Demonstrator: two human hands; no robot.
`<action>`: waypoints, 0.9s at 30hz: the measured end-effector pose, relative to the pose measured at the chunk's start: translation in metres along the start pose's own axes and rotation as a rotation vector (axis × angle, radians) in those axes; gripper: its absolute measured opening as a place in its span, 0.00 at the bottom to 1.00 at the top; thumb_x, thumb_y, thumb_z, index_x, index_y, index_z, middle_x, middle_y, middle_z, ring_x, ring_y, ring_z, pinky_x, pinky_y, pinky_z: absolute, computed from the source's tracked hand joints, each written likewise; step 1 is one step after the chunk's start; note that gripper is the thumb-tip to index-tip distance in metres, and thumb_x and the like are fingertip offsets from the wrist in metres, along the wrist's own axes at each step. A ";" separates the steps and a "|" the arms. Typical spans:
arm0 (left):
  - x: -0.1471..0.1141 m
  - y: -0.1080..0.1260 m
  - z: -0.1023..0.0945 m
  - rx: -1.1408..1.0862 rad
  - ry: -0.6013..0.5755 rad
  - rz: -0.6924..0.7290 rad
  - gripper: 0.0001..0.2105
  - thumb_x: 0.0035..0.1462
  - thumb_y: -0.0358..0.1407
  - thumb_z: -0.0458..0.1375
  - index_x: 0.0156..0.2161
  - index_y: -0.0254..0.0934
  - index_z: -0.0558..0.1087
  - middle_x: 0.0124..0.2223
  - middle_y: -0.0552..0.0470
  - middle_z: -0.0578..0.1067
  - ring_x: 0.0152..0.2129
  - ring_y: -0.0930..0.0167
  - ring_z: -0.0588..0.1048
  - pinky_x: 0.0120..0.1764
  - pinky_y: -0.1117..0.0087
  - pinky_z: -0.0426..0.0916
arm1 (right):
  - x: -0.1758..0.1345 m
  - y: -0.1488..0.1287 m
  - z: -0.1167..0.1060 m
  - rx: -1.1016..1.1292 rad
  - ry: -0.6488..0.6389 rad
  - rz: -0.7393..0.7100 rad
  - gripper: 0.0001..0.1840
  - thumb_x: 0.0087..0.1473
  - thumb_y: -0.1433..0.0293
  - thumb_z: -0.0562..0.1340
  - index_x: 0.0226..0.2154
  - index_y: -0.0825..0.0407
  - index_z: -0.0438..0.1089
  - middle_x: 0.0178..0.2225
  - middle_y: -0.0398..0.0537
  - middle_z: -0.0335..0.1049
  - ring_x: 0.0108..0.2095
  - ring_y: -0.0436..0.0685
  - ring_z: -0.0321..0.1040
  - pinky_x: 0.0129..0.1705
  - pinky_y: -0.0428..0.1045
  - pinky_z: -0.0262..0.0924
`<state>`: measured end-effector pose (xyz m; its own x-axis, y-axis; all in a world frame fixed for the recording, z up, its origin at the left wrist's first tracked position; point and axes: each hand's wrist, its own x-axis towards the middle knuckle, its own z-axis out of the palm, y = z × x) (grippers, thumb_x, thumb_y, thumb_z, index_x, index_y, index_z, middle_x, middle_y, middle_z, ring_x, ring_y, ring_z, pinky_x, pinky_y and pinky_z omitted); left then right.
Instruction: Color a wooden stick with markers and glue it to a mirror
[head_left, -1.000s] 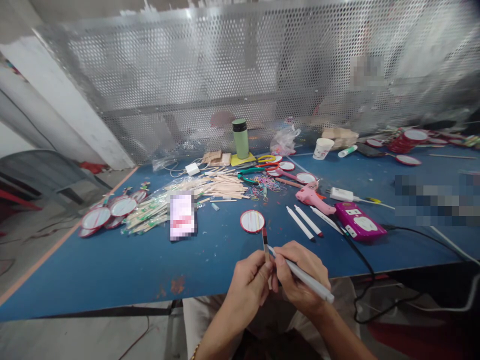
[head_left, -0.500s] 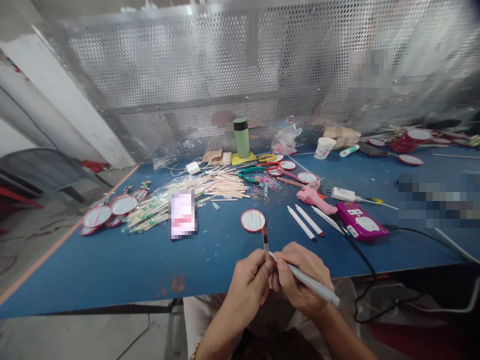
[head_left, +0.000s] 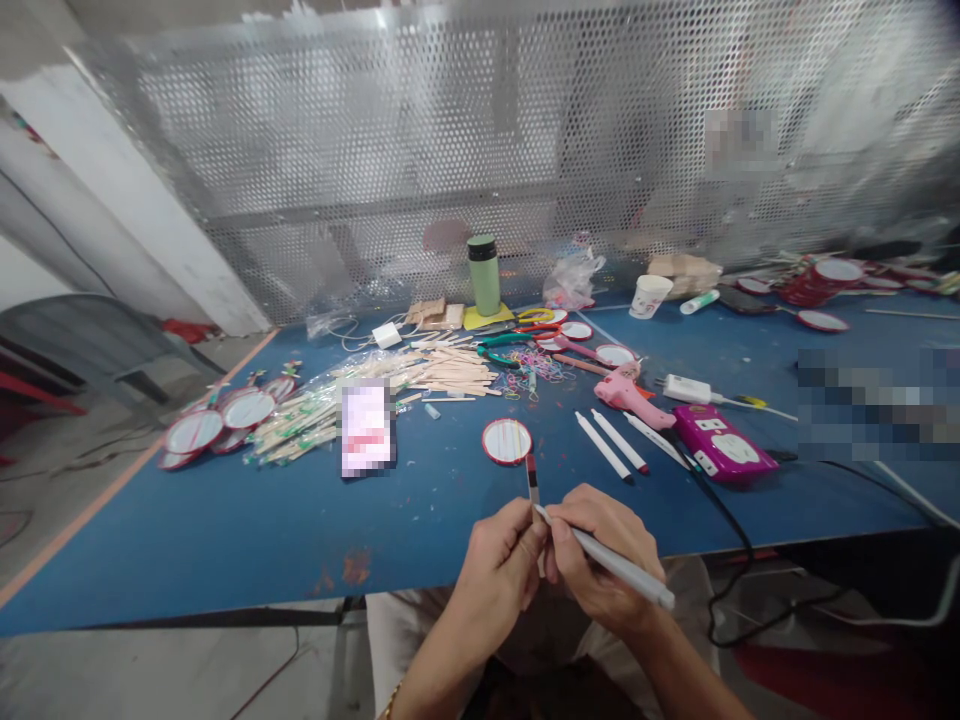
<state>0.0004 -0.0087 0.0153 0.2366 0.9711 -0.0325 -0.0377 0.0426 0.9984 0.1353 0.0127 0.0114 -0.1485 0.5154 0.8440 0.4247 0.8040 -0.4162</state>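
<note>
My left hand (head_left: 504, 555) pinches a flat wooden stick (head_left: 533, 480) near the table's front edge. Its far part is coloured dark red and black, and its lower end is hidden by my fingers. My right hand (head_left: 604, 550) is closed round a white marker pen (head_left: 622, 568), whose tip meets the stick beside my left thumb. Just beyond the stick's far end lies a round white disc with a red rim (head_left: 507, 441). Two white markers (head_left: 604, 446) rest to the right of it, one with a black end and one with a dark red end.
Bare wooden sticks (head_left: 454, 371) and bagged sticks (head_left: 300, 425) lie left of centre, by a phone (head_left: 367, 430). A pink glue gun (head_left: 634, 393) and a purple power strip (head_left: 721, 443) with cables are on the right. Behind stand a green tumbler (head_left: 484, 278) and a paper cup (head_left: 649, 296).
The marker in my right hand has shifted very slightly against the stick. My left hand keeps its pinch, and the things on the table stay where they were.
</note>
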 end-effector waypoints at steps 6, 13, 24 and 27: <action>0.001 0.001 0.000 0.003 0.000 0.011 0.20 0.63 0.51 0.54 0.25 0.39 0.62 0.16 0.63 0.58 0.11 0.79 0.53 0.16 0.77 0.49 | -0.002 0.001 0.001 0.015 0.075 0.013 0.10 0.56 0.80 0.57 0.34 0.50 0.70 0.21 0.43 0.71 0.21 0.51 0.68 0.24 0.46 0.64; 0.001 -0.001 0.000 -0.004 0.003 0.000 0.21 0.62 0.52 0.55 0.25 0.39 0.62 0.16 0.64 0.57 0.11 0.79 0.53 0.16 0.77 0.49 | -0.002 0.002 0.003 0.030 0.046 -0.012 0.10 0.55 0.80 0.58 0.34 0.51 0.70 0.21 0.42 0.71 0.21 0.51 0.67 0.24 0.46 0.64; 0.000 0.000 0.000 -0.027 -0.017 0.006 0.20 0.63 0.51 0.54 0.27 0.38 0.63 0.16 0.64 0.59 0.11 0.80 0.53 0.15 0.78 0.48 | -0.003 0.001 0.001 0.013 0.077 0.008 0.09 0.55 0.81 0.58 0.33 0.51 0.69 0.22 0.43 0.70 0.21 0.51 0.66 0.24 0.45 0.63; 0.000 -0.002 -0.001 -0.026 -0.013 0.009 0.20 0.63 0.51 0.54 0.29 0.38 0.65 0.17 0.64 0.59 0.11 0.80 0.54 0.15 0.78 0.48 | -0.003 0.001 0.001 0.011 0.075 0.009 0.09 0.56 0.81 0.58 0.33 0.51 0.69 0.21 0.43 0.70 0.20 0.50 0.66 0.24 0.45 0.62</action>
<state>-0.0004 -0.0089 0.0129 0.2485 0.9684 -0.0226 -0.0647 0.0399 0.9971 0.1351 0.0127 0.0080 -0.0775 0.4990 0.8632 0.4159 0.8030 -0.4269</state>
